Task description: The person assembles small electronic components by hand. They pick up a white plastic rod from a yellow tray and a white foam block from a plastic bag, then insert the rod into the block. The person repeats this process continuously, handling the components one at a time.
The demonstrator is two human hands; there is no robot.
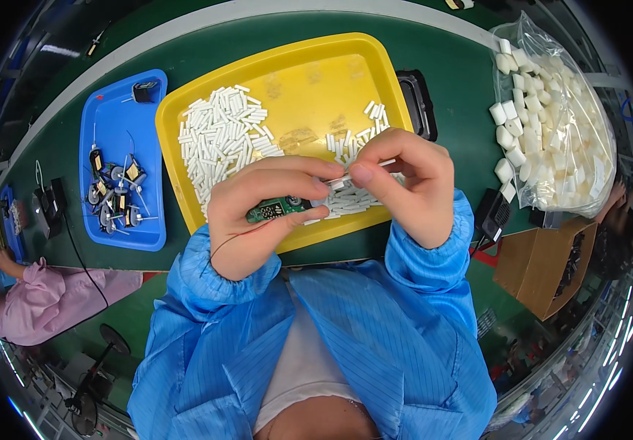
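Pinching a small green rectangular circuit board [276,210] between thumb and fingers, the left hand [258,220] holds it level just above the near rim of the yellow plastic tray [309,81]. The board lies across the left fingertips, its right end poking out toward the right hand [411,183], so the left grip is closed on the board's middle and left part, while the free end meets a short white tube-shaped sleeve [340,181]. The right hand's grip is closed on that sleeve, thumb and forefinger tips pressed together at the point where sleeve and board come together.

The likeliest slip, as I judge it, is the sleeve: it is tiny and held only by fingertips, so a small twist could let it pop out and drop among the loose white sleeves [221,139] heaped in the tray, where it would be lost among the others. The board could also tilt in the left grip if the right hand pushes too hard at its unsupported end. A thin dark wire [221,246] trailing beneath the left hand might snag on the blue sleeve cuff.

Left of the tray sits a blue plastic tray [122,220] of small wired parts; right of it, a clear plastic bag [565,139] of white blocks rests on the green desk [463,88].
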